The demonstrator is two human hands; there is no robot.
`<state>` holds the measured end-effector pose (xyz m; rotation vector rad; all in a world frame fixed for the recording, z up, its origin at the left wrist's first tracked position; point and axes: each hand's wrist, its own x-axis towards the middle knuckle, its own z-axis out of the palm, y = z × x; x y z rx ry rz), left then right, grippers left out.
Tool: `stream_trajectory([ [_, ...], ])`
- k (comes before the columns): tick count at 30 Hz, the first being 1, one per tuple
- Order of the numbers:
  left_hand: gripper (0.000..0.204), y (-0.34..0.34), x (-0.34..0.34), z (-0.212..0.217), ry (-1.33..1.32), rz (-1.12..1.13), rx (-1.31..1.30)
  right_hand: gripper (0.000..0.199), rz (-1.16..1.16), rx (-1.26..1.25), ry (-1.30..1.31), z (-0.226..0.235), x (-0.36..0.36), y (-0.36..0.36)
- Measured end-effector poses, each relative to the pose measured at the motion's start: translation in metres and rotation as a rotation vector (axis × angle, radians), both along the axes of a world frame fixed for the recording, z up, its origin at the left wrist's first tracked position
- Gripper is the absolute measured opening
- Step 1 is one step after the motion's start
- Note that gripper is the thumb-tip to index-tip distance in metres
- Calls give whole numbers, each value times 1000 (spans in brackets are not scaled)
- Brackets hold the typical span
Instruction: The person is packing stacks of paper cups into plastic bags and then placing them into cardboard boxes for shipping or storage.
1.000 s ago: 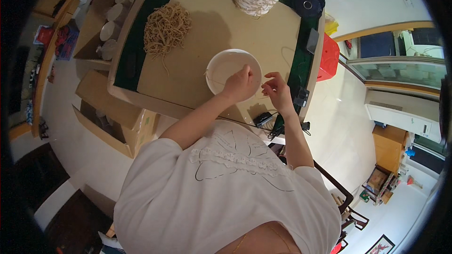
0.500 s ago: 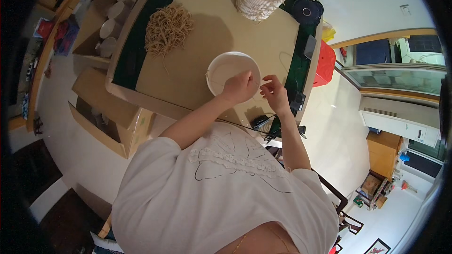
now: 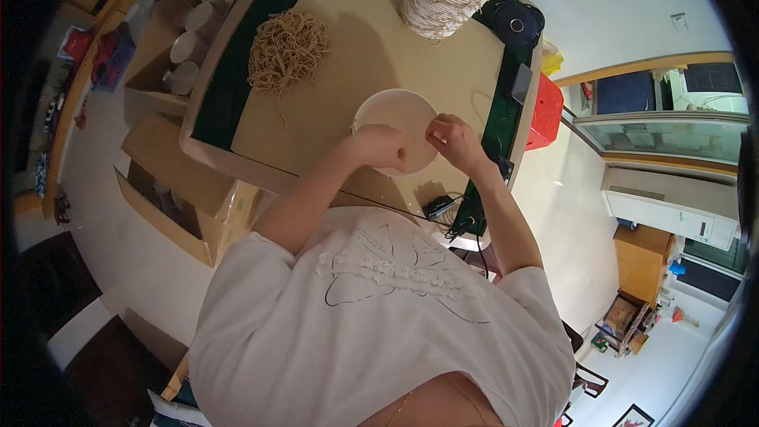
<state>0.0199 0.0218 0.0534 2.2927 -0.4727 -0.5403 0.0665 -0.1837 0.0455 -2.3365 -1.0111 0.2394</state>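
On a tan board (image 3: 348, 83) above pale flooring (image 3: 545, 221), a bowl (image 3: 399, 111) sits beneath the closed left grip (image 3: 382, 146), right grip (image 3: 457, 139) unclear

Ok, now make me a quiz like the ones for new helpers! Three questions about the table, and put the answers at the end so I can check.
1. True or false: the tangled pile of tan cord lies to the left of the round white container.

2. Pick one: what colour shows at the top end of the tall, white-ringed stack?
a) green
b) orange
c) purple

3. Which of the person's two hands is nearer the pile of cord?

Key:
1. True.
2. b) orange.
3. The left hand; the right hand is farther off, at the container's right side.
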Motion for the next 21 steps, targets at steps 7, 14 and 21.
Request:
stream_trajectory([
  [7,13,16,22,-14,-14,422,-403,8,-92,27,321,-1,-14,1],
  [14,53,-26,-5,-39,-392,245,-252,7,-304,256,507,-26,-30,-2],
  [21,56,-49,-13,-51,-126,259,-312,8,-392,319,519,-29,-35,-1],
])
